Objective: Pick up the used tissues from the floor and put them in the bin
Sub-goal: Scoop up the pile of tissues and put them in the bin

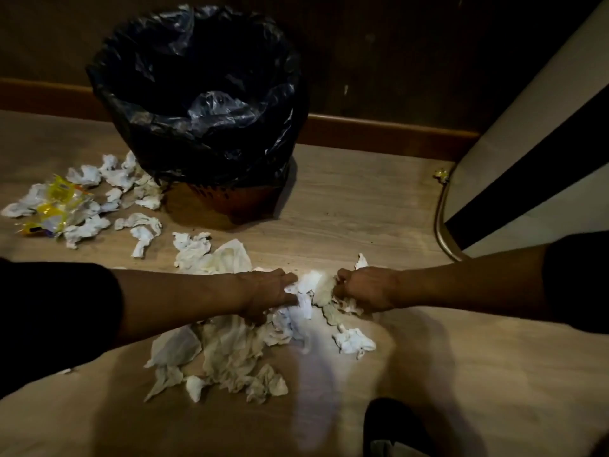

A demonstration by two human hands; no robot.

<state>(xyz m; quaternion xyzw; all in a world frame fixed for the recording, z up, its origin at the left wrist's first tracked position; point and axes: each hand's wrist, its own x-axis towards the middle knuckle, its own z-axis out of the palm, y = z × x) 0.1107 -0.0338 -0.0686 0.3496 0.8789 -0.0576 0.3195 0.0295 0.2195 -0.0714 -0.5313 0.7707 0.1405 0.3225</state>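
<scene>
Several crumpled white tissues lie scattered on the wooden floor. One heap spreads in front of me, and another cluster lies left of the bin. The bin, lined with a black plastic bag, stands open against the far wall. My left hand and my right hand meet low over the heap, each closed on a bunch of tissues that bulges between them.
A yellow plastic wrapper lies among the tissues at the far left. A white and black piece of furniture with a metal foot stands at the right. A dark skirting board runs along the wall behind the bin.
</scene>
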